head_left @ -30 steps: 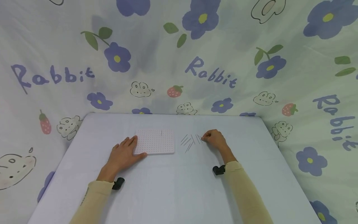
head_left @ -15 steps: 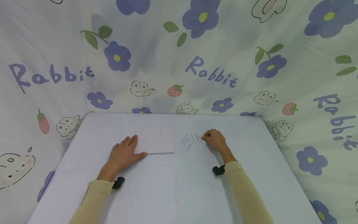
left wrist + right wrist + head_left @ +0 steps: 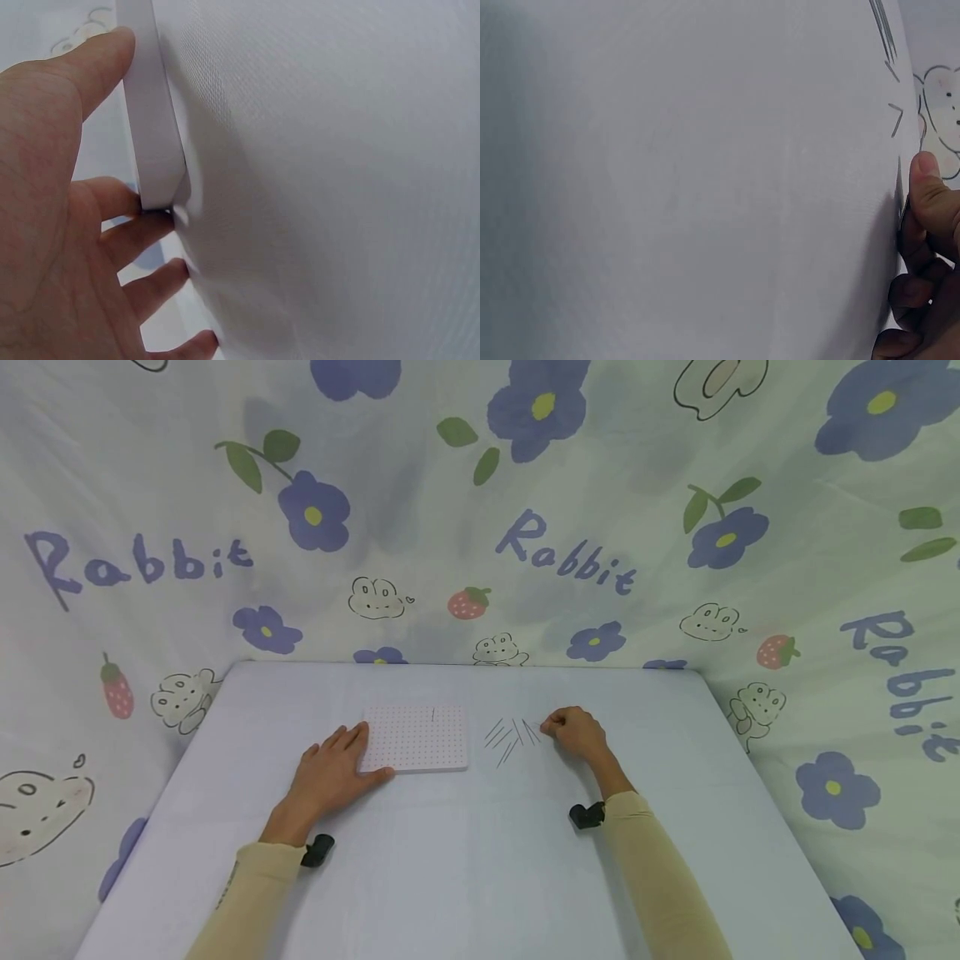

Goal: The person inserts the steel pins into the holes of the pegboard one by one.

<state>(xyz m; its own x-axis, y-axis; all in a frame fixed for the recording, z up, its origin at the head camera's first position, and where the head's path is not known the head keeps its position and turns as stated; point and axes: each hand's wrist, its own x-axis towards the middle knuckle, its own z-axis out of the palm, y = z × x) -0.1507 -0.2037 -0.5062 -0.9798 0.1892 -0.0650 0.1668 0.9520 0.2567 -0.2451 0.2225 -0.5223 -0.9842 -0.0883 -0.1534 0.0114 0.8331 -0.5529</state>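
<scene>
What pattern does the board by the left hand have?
The pale board has a regular grid of small dots; the head view shows it best.

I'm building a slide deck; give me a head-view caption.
Left hand against a dotted white board, right hand beside thin dark sticks on a white table.

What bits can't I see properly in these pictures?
- Head view: the board, its left side partly hidden by the left hand.
- Right wrist view: some sticks, cut off at the top.
- Head view: whether the right hand pinches one; too small.
- Left wrist view: the board's far end, cut off at the top.
</scene>
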